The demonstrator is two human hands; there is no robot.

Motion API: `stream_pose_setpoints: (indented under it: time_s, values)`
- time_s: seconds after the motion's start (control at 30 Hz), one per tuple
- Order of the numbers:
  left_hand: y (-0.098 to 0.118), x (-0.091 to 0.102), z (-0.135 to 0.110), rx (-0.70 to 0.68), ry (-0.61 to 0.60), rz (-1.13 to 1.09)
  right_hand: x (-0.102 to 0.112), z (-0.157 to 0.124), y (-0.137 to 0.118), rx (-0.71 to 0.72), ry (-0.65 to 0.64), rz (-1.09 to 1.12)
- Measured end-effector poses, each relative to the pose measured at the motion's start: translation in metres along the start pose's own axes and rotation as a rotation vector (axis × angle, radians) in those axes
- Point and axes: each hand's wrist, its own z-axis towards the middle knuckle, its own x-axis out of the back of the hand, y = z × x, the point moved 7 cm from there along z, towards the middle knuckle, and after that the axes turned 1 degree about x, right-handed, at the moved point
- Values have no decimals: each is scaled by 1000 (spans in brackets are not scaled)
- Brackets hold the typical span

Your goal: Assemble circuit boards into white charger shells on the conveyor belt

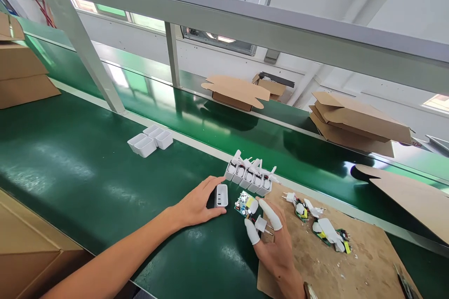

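Shells [150, 140] sit empty toward the far edge of the desk [70, 173]. The left hand [198, 205] grips a white case [221, 195] mid-desk. Behind it stands a row of filled cases [249, 175]. The right hand [275, 245], fingertips capped, pinches a board [243, 203] just beside the case. I judge it best to keep the case steady and the board square. Spare boards [326, 231] lie on cardboard [368, 261].

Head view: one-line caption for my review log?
On a green belt, the left hand grips a charger shell while the right hand holds a circuit board beside a row of shells.
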Motion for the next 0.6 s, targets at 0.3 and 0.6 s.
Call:
stream_pose_setpoints:
  time_s: [0.3,0.6]
  values:
    - [29,-7,-10,-326,20,-20,-8,-3,-22,122,-59,-36]
    - [35,-6,-11,-381,44,61,-9,-4,-24,126,-104,-75]
